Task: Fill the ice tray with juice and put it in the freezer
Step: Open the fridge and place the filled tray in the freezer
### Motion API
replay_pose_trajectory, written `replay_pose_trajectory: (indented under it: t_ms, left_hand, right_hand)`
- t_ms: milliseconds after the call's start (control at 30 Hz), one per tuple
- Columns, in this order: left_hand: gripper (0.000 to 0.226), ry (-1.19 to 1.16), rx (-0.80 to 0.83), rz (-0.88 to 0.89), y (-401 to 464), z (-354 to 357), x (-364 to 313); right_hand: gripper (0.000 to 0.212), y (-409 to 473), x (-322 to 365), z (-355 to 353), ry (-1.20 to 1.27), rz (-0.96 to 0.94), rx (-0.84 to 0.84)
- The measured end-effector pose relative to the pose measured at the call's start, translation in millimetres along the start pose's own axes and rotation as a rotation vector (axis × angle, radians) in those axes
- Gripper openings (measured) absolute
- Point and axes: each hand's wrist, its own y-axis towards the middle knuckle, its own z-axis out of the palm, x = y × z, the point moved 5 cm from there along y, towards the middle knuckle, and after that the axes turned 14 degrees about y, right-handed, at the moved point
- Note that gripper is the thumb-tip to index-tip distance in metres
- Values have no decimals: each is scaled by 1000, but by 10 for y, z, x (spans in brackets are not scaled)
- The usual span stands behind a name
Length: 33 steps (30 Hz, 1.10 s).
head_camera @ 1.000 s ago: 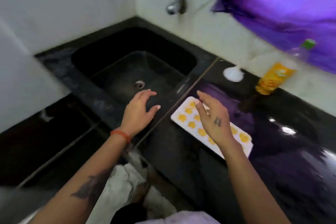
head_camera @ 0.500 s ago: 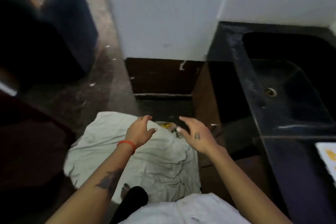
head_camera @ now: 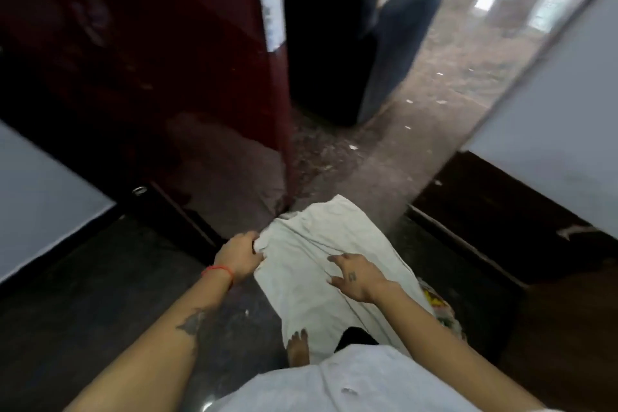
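Both hands empty, held out over a pale floor cloth; ice tray out of view.

Left hand (head_camera: 239, 256) loosely curled, holding nothing; right hand (head_camera: 356, 276) with fingers spread and relaxed. Wrinkled off-white cloth (head_camera: 311, 264) lies on dark speckled floor (head_camera: 100, 294). Glossy maroon fridge (head_camera: 150, 43) ahead on the left, a blurred sticker on its edge.

Left hand (head_camera: 238, 256) fingers curled, right hand (head_camera: 354, 276) fingers spread, both empty
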Motion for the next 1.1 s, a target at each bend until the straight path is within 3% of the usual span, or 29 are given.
replay_pose_trajectory:
  t_ms: [333, 433, 533, 667, 900, 1000, 1100]
  left_hand:
    - [61, -341, -219, -447, -216, -536, 1376]
    - [75, -457, -336, -563, -329, -705, 1653]
    - [88, -556, -486, -634, -376, -955, 1880]
    - [94, -640, -637, -653, -393, -1258, 2069]
    - [77, -733, -846, -518, -343, -1777, 2077]
    - [69, -776, -860, -470, -345, -1834, 2006]
    - [70, -783, -809, -476, -396, -1823, 2008]
  right_hand:
    - [60, 891, 1979, -142, -192, -441, 127]
    - [69, 975, 2651, -195, -107, -603, 163]
    - [72, 964, 3327, -317, 117, -799, 73]
    - [67, 972, 4044, -437, 333, -967, -63]
    - [54, 1075, 4317, -338, 395, -966, 3]
    - [44, 1071, 4304, -328, 393, -948, -40]
    - [50, 1022, 4302, -328, 371, -898, -93]
